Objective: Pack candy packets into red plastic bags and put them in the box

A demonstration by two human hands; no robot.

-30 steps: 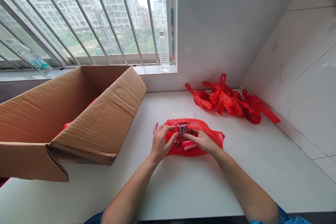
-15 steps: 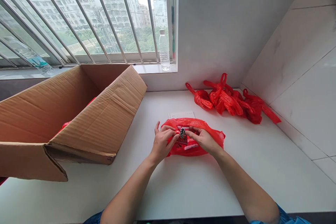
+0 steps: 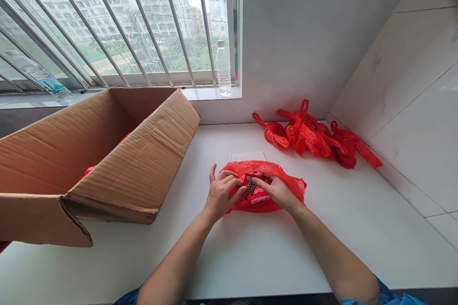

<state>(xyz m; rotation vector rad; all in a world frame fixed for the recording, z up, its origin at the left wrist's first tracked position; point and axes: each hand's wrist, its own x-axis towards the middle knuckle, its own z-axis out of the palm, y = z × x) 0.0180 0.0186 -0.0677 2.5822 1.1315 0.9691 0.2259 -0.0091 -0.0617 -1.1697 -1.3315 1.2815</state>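
Red packet (image 3: 250,185) largely hidden by the fingers of the left hand (image 3: 222,194) and right hand (image 3: 275,193); its print too small to read. White card (image 3: 247,156) partly covered by red plastic bag (image 3: 286,195). Cardboard carton (image 3: 143,162) cut off by the left edge, interior hidden by its flap; red plastic (image 3: 89,170) only partly visible behind it. Left forearm (image 3: 171,267) and right forearm (image 3: 332,257) cut off by the lower edge.
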